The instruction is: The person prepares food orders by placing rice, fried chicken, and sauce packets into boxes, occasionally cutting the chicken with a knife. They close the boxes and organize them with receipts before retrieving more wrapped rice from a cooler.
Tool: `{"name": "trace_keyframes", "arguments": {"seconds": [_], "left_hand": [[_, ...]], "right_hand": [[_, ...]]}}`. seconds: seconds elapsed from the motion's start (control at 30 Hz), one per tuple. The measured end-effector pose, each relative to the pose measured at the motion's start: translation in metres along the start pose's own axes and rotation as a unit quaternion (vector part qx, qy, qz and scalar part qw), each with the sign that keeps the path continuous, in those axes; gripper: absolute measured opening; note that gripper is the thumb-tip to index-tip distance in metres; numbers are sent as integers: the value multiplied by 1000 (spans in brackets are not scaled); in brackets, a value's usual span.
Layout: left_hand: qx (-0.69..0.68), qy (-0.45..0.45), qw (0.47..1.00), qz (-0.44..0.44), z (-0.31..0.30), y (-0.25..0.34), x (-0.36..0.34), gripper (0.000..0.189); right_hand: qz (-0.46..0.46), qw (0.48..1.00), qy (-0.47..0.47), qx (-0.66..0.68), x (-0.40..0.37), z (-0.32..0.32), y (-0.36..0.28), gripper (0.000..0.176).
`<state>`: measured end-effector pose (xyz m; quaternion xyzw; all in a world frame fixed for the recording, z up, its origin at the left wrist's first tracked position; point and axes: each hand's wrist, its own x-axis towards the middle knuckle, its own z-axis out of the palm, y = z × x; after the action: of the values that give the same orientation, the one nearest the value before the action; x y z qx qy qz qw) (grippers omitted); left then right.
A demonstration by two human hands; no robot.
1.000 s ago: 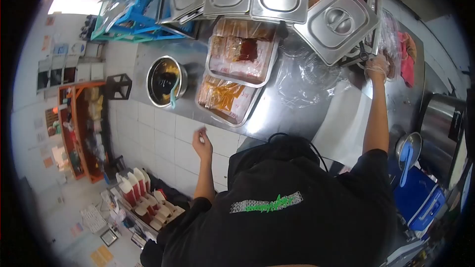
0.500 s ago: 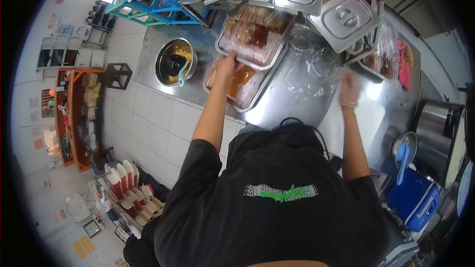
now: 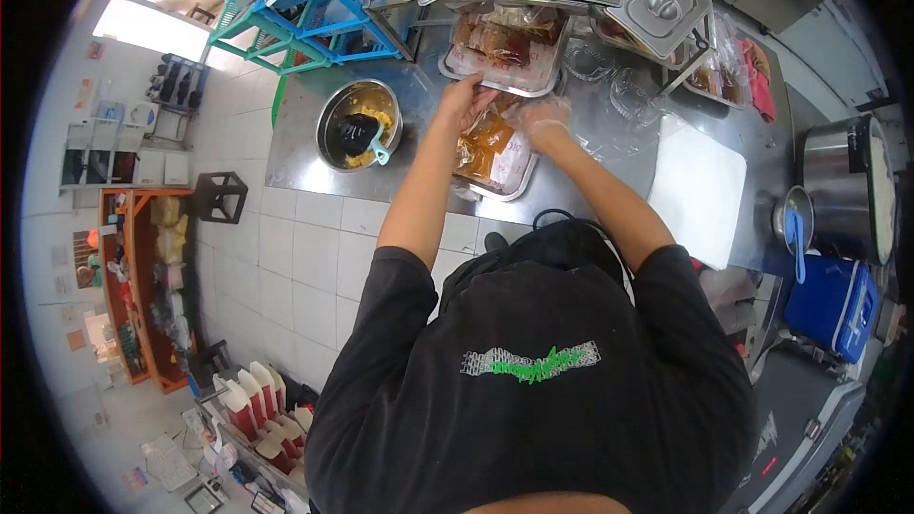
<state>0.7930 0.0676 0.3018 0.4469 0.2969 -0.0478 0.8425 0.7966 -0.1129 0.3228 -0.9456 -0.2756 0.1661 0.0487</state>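
Your left hand is at the near edge of the upper tray, just beside your clear-gloved right hand. Both are above the lower tray, which holds glossy amber pieces. A metal bowl stands to your left, a white board to your right.

The head camera (wide-angled) looks down at both hands.
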Motion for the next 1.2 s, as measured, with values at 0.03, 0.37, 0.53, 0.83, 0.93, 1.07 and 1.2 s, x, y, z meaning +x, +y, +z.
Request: {"name": "trace_keyframes", "arguments": {"seconds": [0.03, 0.37, 0.53, 0.83, 0.93, 1.07, 1.2], "left_hand": [[-1, -3, 1000, -2, -2, 0, 2, 27], [53, -82, 995, -13, -30, -26, -16, 30], [231, -81, 953, 179, -24, -47, -113, 42], [438, -464, 751, 166, -30, -301, -254, 18], [561, -661, 497, 43, -38, -412, -292, 26], [713, -667, 206, 72, -62, -518, -320, 30], [720, -690, 51, 55, -73, -597, -328, 31]], "right_hand": [[-20, 1000, 21, 1, -14, 2, 0, 48], [46, 573, 142, 806, -215, 13, 22, 54], [67, 473, 265, 838, -304, 65, 13, 32], [322, 338, 535, 704, -585, 252, -68, 20], [391, 262, 618, 630, -696, 331, -126, 21], [557, 130, 662, 485, -837, 384, -233, 29], [593, -49, 707, 384, -940, 412, -332, 35]]}}
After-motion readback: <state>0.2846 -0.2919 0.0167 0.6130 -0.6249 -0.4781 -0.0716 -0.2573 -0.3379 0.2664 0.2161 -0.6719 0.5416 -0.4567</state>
